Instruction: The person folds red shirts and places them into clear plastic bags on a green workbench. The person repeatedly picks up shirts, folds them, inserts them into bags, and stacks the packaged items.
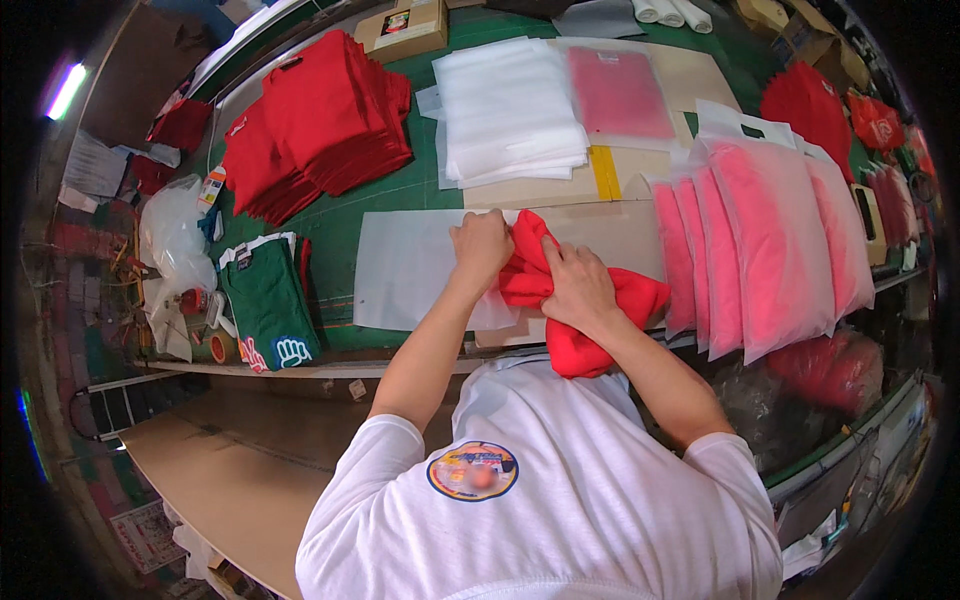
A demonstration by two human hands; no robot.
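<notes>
My left hand [482, 242] is closed at the right-hand end of a flat frosted plastic bag [405, 270], seeming to pinch its edge; the fingertips are partly hidden. Right beside it lies a bunched red garment [585, 345], its upper part touching the bag's end. My right hand [580, 285] presses and grips the garment from above, fingers pointing toward the bag. The lower part of the red cloth hangs over the table edge against my white shirt.
Stacked red garments [330, 120] stand at the back left, above a folded green shirt [268, 300]. Empty frosted bags [510, 110] lie behind my hands, next to a packed bag [620, 92]. Several filled bags [765, 230] lean together at the right. A cardboard box [405, 30] sits behind.
</notes>
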